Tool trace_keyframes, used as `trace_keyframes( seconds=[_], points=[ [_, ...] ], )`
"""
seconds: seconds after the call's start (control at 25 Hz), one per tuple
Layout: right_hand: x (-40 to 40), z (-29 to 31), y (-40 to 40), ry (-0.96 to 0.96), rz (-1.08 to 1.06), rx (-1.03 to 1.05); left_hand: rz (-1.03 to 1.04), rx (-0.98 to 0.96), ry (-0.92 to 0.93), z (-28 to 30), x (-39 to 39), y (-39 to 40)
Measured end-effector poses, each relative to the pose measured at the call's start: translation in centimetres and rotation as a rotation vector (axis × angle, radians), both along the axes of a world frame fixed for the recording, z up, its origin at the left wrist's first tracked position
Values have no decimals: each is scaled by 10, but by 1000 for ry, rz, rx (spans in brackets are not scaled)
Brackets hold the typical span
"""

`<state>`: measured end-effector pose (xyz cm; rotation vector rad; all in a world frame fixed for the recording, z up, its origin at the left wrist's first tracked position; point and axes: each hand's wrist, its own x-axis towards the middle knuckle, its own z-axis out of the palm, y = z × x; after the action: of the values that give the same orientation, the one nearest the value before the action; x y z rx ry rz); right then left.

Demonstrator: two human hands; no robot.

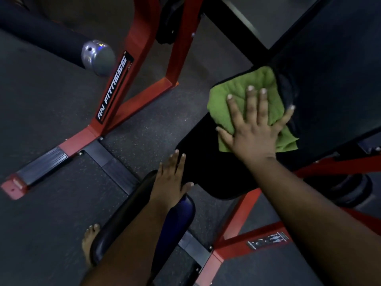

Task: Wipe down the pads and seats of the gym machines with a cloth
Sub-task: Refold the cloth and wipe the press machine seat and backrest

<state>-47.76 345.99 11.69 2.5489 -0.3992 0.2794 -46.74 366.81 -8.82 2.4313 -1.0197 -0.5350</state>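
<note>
green terry cloth (247, 96) is soft and limp, so keep your flat right hand (252, 133) pressing it on the seat pad (198, 162); your left hand (172, 178) rests open-fingered on the roller pad (123, 219).

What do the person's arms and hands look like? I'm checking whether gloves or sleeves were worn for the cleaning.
Both forearms are bare to the frame edge: no sleeves show. The left hand and right hand wear no gloves, and no rings, watch or bracelets are visible. The fingernails are short and pale.
</note>
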Motion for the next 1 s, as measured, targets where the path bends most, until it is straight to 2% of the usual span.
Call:
trace_keyframes(
  seconds=[0.12,0.24,0.4,0.48,0.56,0.6,0.68,0.84,1.0],
  points=[
    [-10,-73,32,153,114,8,-54,34,-29,-18,4,23],
    [-23,-127,54,295,198,-2,-128,152,-43,-39,-4,59],
    [-50,-149,58,622,356,-113,-252,332,50,-44,-22,95],
    [-84,-152,52,869,466,-190,-325,430,87,-37,-31,106],
    [-123,-158,47,1023,482,-219,-394,519,83,-33,-38,115],
    [-137,-158,50,1038,430,-168,-410,552,91,-30,-40,118],
    [-155,-146,67,965,299,60,-418,584,124,-10,-40,124],
    [-181,-101,128,767,-165,560,-458,555,98,50,-53,131],
    [-230,-57,190,532,-561,871,-568,515,83,110,-68,132]
  ],
)
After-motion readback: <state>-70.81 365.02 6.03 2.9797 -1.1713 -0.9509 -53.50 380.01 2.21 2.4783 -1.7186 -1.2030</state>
